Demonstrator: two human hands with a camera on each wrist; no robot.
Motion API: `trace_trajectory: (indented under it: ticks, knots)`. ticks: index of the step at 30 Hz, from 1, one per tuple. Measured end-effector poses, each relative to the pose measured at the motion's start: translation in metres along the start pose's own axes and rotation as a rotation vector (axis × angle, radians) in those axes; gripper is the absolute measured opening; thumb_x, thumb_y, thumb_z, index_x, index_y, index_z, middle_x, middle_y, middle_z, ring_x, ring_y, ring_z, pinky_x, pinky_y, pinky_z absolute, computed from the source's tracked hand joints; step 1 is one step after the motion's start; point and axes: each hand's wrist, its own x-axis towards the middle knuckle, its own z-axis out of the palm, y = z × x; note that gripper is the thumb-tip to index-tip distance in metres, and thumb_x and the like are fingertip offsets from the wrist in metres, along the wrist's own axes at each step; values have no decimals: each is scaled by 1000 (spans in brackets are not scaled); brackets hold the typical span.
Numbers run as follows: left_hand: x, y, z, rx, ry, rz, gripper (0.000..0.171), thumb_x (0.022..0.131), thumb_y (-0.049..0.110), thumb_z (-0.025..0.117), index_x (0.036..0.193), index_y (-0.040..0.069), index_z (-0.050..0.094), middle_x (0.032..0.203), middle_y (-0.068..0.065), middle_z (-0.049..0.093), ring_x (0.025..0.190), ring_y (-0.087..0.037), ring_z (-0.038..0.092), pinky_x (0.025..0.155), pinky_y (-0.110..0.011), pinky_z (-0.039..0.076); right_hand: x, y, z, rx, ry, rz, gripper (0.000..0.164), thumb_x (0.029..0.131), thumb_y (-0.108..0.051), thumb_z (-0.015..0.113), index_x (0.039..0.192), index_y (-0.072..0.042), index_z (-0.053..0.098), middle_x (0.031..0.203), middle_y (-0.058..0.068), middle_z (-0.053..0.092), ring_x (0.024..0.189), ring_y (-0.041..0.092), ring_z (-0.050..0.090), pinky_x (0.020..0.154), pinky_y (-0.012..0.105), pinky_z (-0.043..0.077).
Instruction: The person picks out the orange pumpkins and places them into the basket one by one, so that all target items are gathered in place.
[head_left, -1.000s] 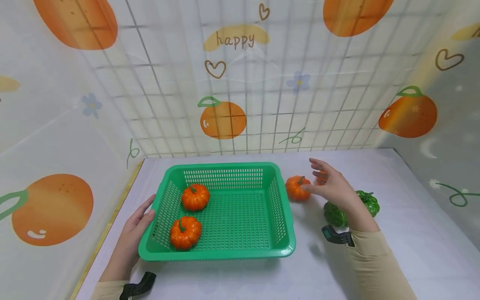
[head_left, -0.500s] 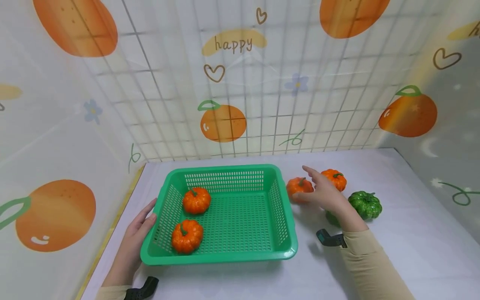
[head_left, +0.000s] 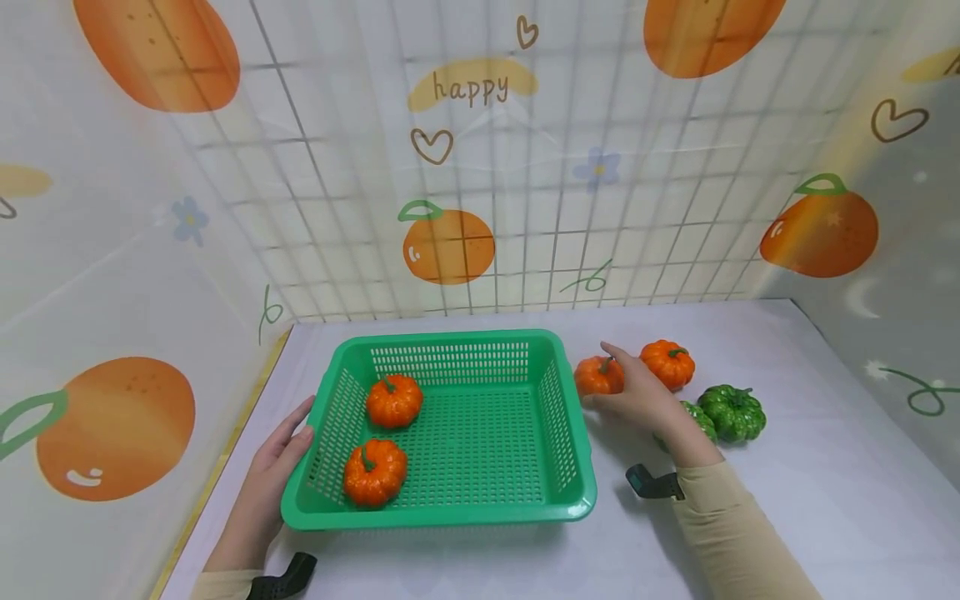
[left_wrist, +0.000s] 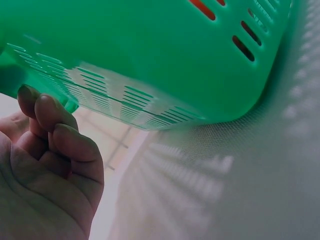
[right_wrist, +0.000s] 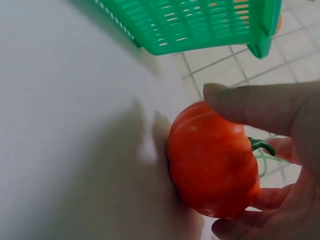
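A green plastic basket [head_left: 480,446] stands on the table with two small orange pumpkins, one of them a front pumpkin [head_left: 375,473], at its left side. My left hand [head_left: 264,475] holds the basket's left rim, thumb on top and fingers against the outside; the left wrist view shows these fingers [left_wrist: 82,150] bent beside the slotted wall. Right of the basket, my right hand [head_left: 637,396] is around another orange pumpkin [right_wrist: 212,160] resting on the table. Its thumb [right_wrist: 250,107] lies on one side of that pumpkin and the fingers on the opposite side, with the green stem between.
Behind my right hand sits one more orange pumpkin [head_left: 667,364]. Two green pumpkins lie to the right, the outer green pumpkin [head_left: 732,412] in full view and the inner green pumpkin [head_left: 699,421] partly hidden by my wrist. A printed curtain [head_left: 517,250] rises behind the table [head_left: 847,467].
My right hand has come down and left onto the pumpkin beside the basket, its thumb and fingers closing around it. My left hand stays at the basket's rim.
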Motion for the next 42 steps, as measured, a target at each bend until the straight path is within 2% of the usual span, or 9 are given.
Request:
trace_trajectory:
  ticks: [10,18,28,42]
  knots:
    - [0,0,1,-9,4,-5,55,105,39,47,156,26,32,157,-13,31,117,-7,58,86,-29,54,-1,-3,2,-49,12,-43,92,84,-26,80,157,-11,26,146,21,43,134,41,37,106,63,32]
    - [0,0,1,-6,5,-12,56,105,40,47,156,27,31,158,-12,30,117,-8,58,85,-30,54,-3,-4,2,-51,18,-39,84,86,-30,79,154,-14,33,143,18,47,131,40,41,103,64,35]
    - [0,0,0,-5,14,-36,55,104,42,47,156,29,32,158,-9,31,118,-8,57,86,-28,54,-3,-9,-3,-39,84,-20,88,81,-38,80,154,-19,34,144,15,47,131,40,42,101,67,36]
    - [0,-1,0,-33,-7,-18,54,105,38,47,156,27,31,158,-8,30,124,-10,53,89,-27,52,-10,-15,-23,24,118,-64,88,81,-40,82,151,-10,38,145,21,44,125,42,47,98,62,42]
